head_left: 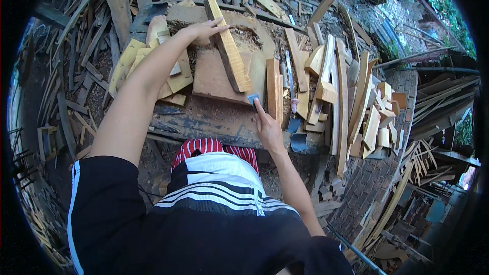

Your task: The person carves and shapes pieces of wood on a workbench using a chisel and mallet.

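A long squared wooden bar (233,51), yellow on its top face and dark brown along its side, lies slanting across a thick wooden block (216,76). My left hand (202,31) grips the bar near its far end, fingers reaching across the top face. At the near end, my right hand (268,127) pinches a small blue-grey flat piece (252,99) against the bar, the index finger stretched along it. Whether that piece is a blade or an abrasive pad is unclear. Just right of the block stands a shorter reddish-brown wood piece (273,89).
Right of the block lie a chisel-like tool with a blue shaft (290,74), a dark blade (298,142), and long curved strips (341,107). Farther right is a pile of cut wood blocks (379,117). Yellow boards (175,79) lie under my left forearm. Scrap planks (117,5) crowd the far left.
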The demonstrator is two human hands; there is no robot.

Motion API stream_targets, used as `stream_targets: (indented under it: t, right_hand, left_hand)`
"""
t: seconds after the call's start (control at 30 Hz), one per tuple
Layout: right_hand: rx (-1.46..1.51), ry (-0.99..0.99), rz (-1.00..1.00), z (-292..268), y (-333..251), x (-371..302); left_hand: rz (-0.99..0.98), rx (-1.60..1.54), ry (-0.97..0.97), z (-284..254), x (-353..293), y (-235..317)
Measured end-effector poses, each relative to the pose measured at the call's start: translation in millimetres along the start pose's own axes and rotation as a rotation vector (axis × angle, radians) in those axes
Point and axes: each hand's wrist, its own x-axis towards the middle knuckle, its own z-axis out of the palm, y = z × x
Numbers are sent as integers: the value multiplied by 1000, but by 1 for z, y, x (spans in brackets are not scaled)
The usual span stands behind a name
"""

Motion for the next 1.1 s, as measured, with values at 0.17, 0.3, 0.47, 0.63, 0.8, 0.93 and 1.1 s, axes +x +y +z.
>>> stream_targets:
  t: [0.17,0.3,0.47,0.63,0.8,0.93,1.1]
  right_hand:
    - [95,150,83,6,15,-18]
    - [58,178,172,1,12,-24]
    - [191,394,75,4,13,-23]
    - [248,502,286,-7,26,-42]
    - [283,647,370,-21,39,-55]
    - [181,703,284,-12,49,-57]
    - [212,579,245,-6,31,-53]
  left_hand:
    - [-576,-843,727,38,14,36]
    - [-781,-656,669,24,18,125]
    - [-725,-586,762,37,28,121]
    - [135,-281,563,0,-4,119]
    - [564,243,245,-7,2,110]
    - [865,485,220,23,18,92]
    - [961,469,392,26,3,105]
